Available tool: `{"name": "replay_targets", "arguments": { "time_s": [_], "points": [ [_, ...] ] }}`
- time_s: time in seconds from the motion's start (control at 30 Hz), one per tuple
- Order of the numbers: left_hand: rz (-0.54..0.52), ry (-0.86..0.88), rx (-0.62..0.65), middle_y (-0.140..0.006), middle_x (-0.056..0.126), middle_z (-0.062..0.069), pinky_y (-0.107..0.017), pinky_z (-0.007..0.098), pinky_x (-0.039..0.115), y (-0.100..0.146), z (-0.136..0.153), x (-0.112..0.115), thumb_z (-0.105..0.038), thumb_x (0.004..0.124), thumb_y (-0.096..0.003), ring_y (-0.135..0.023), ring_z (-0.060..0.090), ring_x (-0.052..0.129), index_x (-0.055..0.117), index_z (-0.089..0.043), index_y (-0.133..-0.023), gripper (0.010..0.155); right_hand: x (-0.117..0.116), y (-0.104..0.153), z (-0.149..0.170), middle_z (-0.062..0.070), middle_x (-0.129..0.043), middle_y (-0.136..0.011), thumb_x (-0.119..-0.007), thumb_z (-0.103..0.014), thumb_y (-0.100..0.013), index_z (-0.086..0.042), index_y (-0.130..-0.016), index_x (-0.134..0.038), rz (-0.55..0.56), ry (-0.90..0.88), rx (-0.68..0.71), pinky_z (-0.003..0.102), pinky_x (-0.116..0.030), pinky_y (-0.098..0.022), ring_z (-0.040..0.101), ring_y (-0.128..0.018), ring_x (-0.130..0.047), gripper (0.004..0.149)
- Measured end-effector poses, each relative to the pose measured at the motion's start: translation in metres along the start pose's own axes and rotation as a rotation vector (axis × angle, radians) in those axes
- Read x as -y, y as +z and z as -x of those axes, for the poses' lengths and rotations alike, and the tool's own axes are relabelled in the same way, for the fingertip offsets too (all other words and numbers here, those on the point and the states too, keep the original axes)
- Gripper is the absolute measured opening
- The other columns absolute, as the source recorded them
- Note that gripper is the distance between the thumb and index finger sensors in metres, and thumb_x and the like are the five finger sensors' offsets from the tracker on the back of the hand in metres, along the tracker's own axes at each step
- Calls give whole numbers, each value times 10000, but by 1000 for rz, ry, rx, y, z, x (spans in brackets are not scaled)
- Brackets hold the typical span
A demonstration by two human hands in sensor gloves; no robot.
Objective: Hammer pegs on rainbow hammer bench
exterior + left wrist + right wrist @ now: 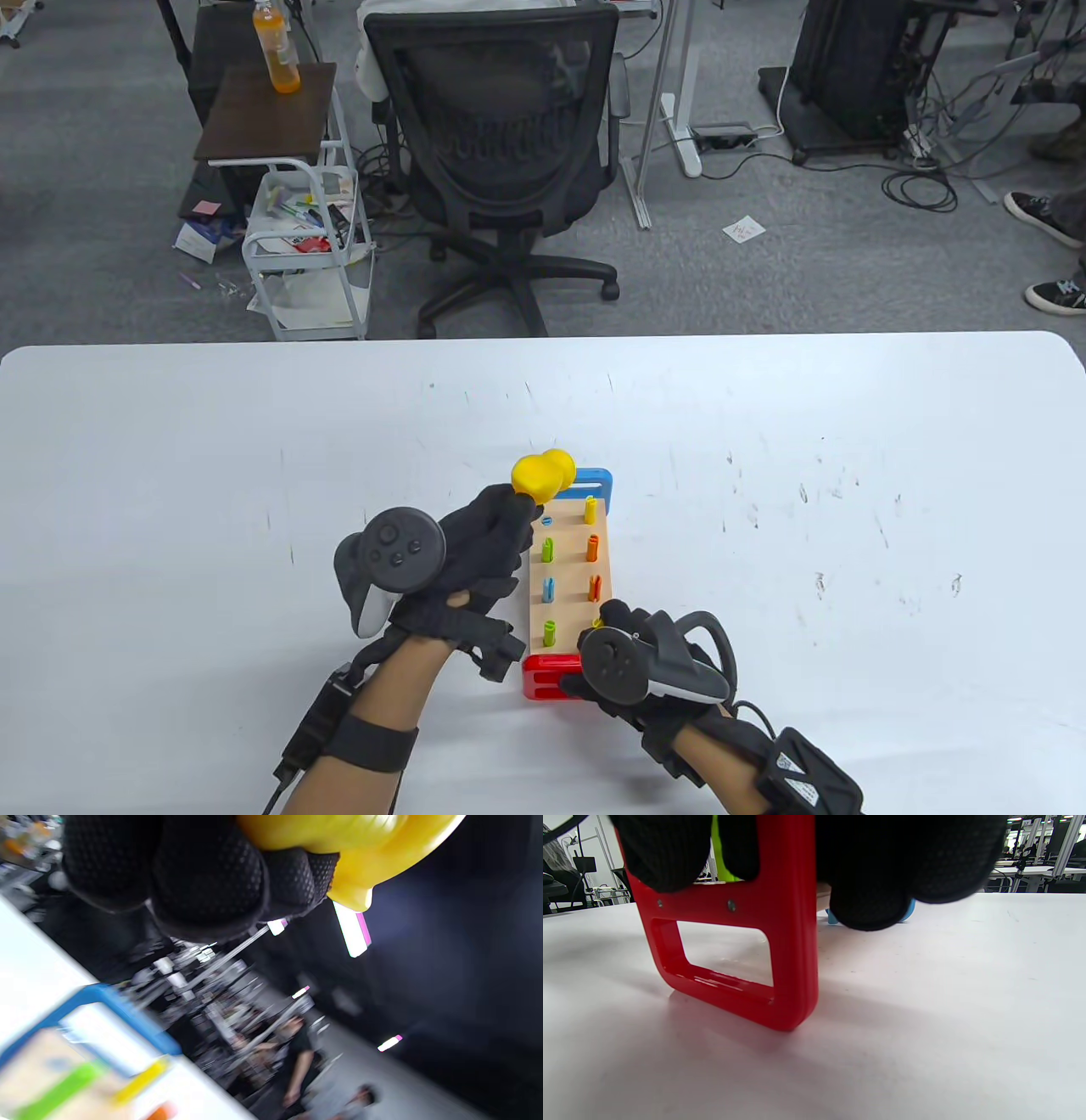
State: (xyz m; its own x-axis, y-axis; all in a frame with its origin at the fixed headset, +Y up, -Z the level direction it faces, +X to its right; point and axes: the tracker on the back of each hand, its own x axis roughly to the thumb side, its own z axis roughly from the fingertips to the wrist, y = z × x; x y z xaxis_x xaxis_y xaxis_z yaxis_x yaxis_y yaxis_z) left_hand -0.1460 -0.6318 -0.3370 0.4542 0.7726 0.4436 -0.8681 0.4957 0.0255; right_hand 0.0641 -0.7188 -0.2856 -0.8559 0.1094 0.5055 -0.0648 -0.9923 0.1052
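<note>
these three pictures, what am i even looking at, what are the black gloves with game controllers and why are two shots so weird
No robot here: a person wears black sensor gloves, and the controller-like things are trackers strapped to the backs of the hands. The wide picture comes from a camera looking down at the white table. The other two come from small cameras on each wrist, hence the odd tilted angles. On the table stands a toy hammer bench with coloured pegs, a blue end and a red end. The left hand holds a yellow toy hammer raised over the bench. The right hand grips the bench's red end, apparently steadying it.
</note>
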Motion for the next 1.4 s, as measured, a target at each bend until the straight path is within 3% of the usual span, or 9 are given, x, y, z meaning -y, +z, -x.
{"name": "replay_targets", "arguments": {
  "time_s": [0.2, 0.27, 0.3, 0.37, 0.67, 0.77, 0.9, 1.13, 1.4],
  "points": [
    [66, -201, -14, -629, 1030, 96, -432, 474, 898, -2, 27, 20, -700, 500, -523, -391, 235, 1054, 874, -167, -897, 751, 0, 0, 0, 242, -750, -868, -752, -514, -539, -149, -692, -807, -1, 1, 0, 567, -798, -512, 386, -626, -922, 399],
    [396, -502, -422, -591, 1052, 121, -400, 481, 907, -5, 55, 41, -681, 532, -557, -357, 245, 1065, 918, -132, -879, 744, 0, 0, 0, 243, -751, -869, -754, -513, -537, -149, -691, -808, 1, 1, 0, 566, -798, -511, 387, -625, -922, 399],
    [695, -658, -602, -727, 986, -88, -512, 324, 937, -8, 58, 36, -759, 249, -481, -485, 61, 1057, 713, -348, -959, 783, 0, 0, 0, 241, -750, -870, -754, -513, -537, -150, -691, -807, 1, 3, -1, 564, -798, -512, 385, -626, -922, 398],
    [374, -366, -557, -588, 1040, 95, -428, 454, 902, -8, 52, 29, -712, 491, -544, -377, 216, 1056, 892, -146, -872, 767, 0, 0, 0, 242, -751, -870, -754, -512, -538, -149, -691, -807, 3, 3, 1, 565, -799, -511, 386, -625, -923, 397],
    [57, 28, -7, -675, 1010, 85, -485, 474, 885, -2, 10, 4, -717, 481, -523, -462, 232, 1050, 833, -185, -931, 757, 0, 0, 0, 242, -752, -868, -753, -514, -538, -149, -690, -808, 2, 2, -1, 566, -799, -511, 387, -625, -922, 399],
    [65, -116, -65, -615, 1037, 78, -443, 467, 906, -2, 17, 12, -718, 494, -527, -409, 221, 1065, 875, -181, -895, 754, 0, 0, 0, 241, -751, -869, -754, -514, -538, -149, -691, -807, 3, 2, 0, 566, -799, -511, 387, -624, -923, 399],
    [656, -642, -566, -715, 982, -64, -546, 330, 932, -3, 68, 40, -746, 260, -522, -533, 54, 1058, 700, -319, -988, 770, 0, 1, 0, 240, -750, -869, -751, -515, -539, -149, -689, -808, 6, 0, 0, 565, -799, -510, 388, -624, -922, 400],
    [47, -51, -248, -613, 1034, 88, -484, 493, 882, -5, 37, -1, -712, 493, -532, -454, 253, 1062, 863, -180, -913, 751, 0, 0, 0, 241, -750, -870, -751, -514, -541, -148, -690, -807, 4, 0, -2, 567, -797, -512, 388, -626, -922, 400],
    [-2, -14, 2, -605, 1037, 75, -484, 484, 891, 1, 18, 0, -725, 489, -517, -447, 241, 1064, 866, -201, -905, 753, 0, 1, 0, 241, -751, -869, -750, -515, -542, -148, -688, -808, 5, 1, -3, 567, -798, -512, 387, -626, -922, 399]
  ]
}}
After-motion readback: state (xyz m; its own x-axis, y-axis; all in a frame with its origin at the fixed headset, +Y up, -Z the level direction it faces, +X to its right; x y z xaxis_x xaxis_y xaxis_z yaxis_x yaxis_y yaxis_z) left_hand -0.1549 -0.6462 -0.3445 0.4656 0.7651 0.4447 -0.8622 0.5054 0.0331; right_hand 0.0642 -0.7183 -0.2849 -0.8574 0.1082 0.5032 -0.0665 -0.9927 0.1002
